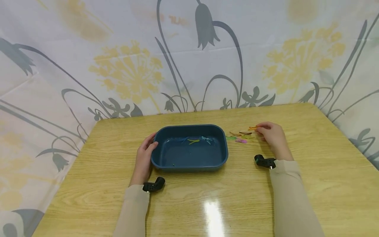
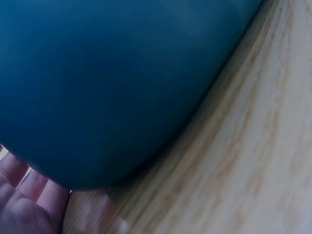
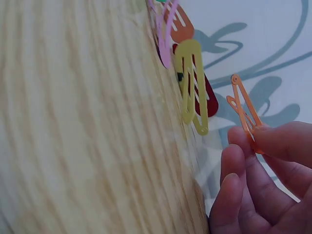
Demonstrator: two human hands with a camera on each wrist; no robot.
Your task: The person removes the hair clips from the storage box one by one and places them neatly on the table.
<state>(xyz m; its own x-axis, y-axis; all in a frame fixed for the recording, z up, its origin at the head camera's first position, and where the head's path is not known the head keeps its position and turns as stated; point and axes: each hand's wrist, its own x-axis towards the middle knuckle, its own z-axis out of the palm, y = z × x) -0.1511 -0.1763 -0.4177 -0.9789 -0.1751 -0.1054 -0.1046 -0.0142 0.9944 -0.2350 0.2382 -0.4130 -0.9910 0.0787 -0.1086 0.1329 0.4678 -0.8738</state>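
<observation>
A dark blue rectangular tray sits mid-table with a few coloured hair clips inside. My left hand rests against the tray's left wall, thumb on the rim. Right of the tray lies a small scatter of hair clips. My right hand is just beyond them and pinches an orange clip between thumb and fingers, lifted off the table. In the right wrist view a yellow clip, a pink one and a dark red one lie close by.
The wooden table has a floral cloth hanging behind and around it. A glare patch lies near the front edge. Small black wrist cameras sit at both sleeves.
</observation>
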